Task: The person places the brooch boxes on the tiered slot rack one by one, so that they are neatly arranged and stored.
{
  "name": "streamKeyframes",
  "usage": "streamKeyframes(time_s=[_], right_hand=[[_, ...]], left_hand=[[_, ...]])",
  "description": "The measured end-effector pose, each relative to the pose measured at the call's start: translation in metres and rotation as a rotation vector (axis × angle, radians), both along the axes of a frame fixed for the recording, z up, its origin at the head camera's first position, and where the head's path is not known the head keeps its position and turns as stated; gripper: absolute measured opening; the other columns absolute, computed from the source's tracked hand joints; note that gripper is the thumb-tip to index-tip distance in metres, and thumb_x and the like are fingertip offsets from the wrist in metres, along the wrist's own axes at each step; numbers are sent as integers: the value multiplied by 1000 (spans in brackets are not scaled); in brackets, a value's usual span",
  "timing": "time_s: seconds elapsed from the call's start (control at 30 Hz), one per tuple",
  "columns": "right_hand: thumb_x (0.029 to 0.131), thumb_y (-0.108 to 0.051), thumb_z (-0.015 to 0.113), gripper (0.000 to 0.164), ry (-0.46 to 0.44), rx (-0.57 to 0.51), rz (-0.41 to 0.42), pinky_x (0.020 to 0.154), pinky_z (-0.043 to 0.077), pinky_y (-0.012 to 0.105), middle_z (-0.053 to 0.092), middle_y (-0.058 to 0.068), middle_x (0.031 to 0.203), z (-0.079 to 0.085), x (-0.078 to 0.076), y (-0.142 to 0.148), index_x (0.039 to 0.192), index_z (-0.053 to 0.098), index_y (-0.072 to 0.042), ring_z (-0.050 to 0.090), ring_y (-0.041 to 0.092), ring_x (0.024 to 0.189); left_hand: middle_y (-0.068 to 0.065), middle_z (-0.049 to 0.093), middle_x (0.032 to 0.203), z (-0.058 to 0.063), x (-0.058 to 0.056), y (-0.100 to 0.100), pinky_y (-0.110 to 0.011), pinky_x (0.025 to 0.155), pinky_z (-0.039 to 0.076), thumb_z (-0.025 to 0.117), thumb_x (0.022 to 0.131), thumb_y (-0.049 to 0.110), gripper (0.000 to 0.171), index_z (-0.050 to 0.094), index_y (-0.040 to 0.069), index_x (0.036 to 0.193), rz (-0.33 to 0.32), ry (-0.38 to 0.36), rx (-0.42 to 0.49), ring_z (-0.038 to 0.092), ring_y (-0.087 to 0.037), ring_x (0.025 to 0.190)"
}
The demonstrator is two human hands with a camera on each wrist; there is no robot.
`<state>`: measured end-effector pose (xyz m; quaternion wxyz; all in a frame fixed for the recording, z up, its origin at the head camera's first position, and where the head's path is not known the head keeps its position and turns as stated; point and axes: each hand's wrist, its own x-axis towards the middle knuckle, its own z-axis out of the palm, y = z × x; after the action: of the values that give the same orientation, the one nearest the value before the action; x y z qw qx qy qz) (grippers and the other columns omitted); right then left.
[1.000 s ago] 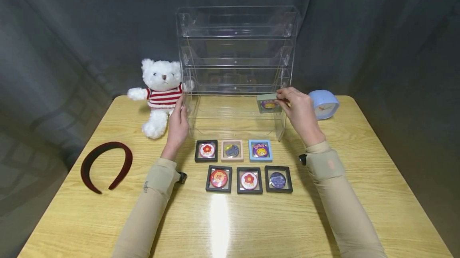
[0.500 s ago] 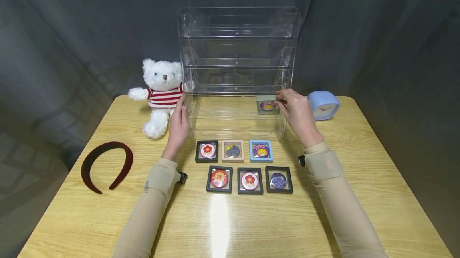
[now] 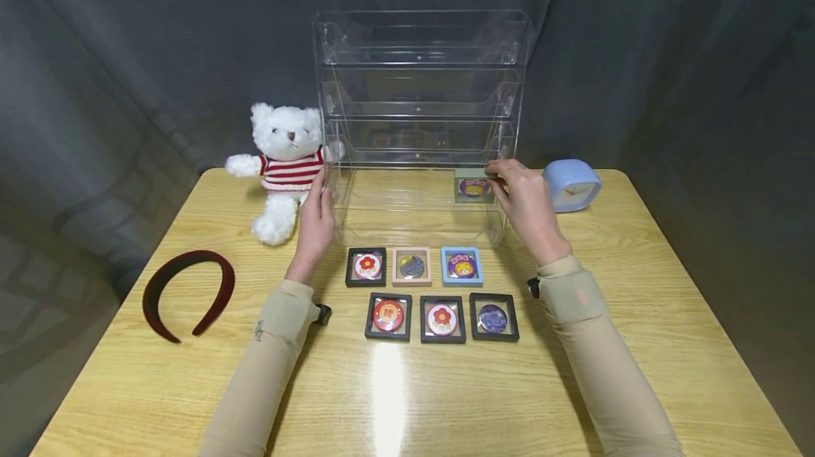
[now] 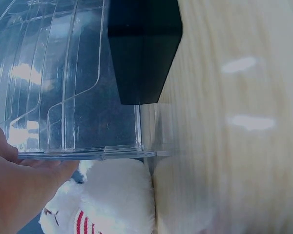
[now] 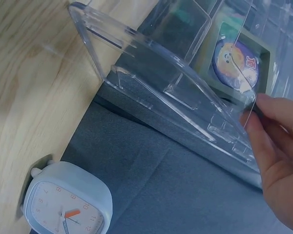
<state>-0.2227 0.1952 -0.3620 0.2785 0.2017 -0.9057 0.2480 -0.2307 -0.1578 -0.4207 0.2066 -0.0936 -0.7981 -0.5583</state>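
A clear acrylic display rack [image 3: 417,112] with several tiers stands at the back of the table. Its left side panel passes between the thumb and fingers of my left hand [image 3: 316,220], which grips that edge; the left wrist view shows the thumb [image 4: 1,142] on the inner face. At the rack's lower right, my right hand [image 3: 527,204] pinches the right edge of a green-framed badge case [image 3: 471,192]. Behind its clear window is a purple round badge with a yellow bear [image 5: 236,63]. The case stands upright in the lowest tier, behind the clear front lip.
Several framed badge cases lie in two rows before the rack, including a blue one [image 3: 462,267], a pink one [image 3: 411,267] and a black one [image 3: 494,317]. A white teddy bear [image 3: 289,149] sits left, a dark red headband [image 3: 189,294] nearer. A blue clock [image 3: 571,185] stands right.
My right hand has shifted slightly left and down with the green-framed case, which now sits straighter in the tier. The left hand stays on the rack's edge.
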Motion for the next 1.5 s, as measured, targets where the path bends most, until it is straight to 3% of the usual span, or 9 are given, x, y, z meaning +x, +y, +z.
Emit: streamKeyframes(time_s=[0.37,0.73,0.93,1.2,1.5], right_hand=[[96,16,69,22,5,-23,18,93,62,54,73,25,122,1,3,2,117,74,10,71,44,110],[95,18,70,25,7,-41,19,86,65,52,73,26,121,1,6,3,119,74,10,73,43,105],[95,17,70,27,-14,-98,25,89,65,51,73,26,121,3,9,3,121,74,10,72,43,108],[99,9,71,29,-108,-263,59,96,62,53,71,26,125,7,25,13,128,71,9,69,43,116],[97,3,77,31,-198,-299,83,98,60,52,72,23,127,4,50,29,127,71,9,68,40,119]], left_hand=[[-27,40,164,1,1,0,-54,118,46,35,114,-3,49,35,-7,163,-3,-24,-2,57,-55,131],[-29,42,163,1,0,1,-56,116,48,37,114,-3,49,35,-8,162,5,-20,-2,59,-57,127],[-28,41,164,1,0,0,-54,117,47,36,114,-3,49,36,-8,162,-6,-13,18,58,-57,129],[-29,42,163,1,0,0,-55,117,47,37,114,-2,49,36,-7,163,4,-31,-1,58,-56,128],[-28,40,164,0,-1,-1,-54,119,45,34,114,-2,49,34,-8,163,-7,-26,-6,57,-55,131]])
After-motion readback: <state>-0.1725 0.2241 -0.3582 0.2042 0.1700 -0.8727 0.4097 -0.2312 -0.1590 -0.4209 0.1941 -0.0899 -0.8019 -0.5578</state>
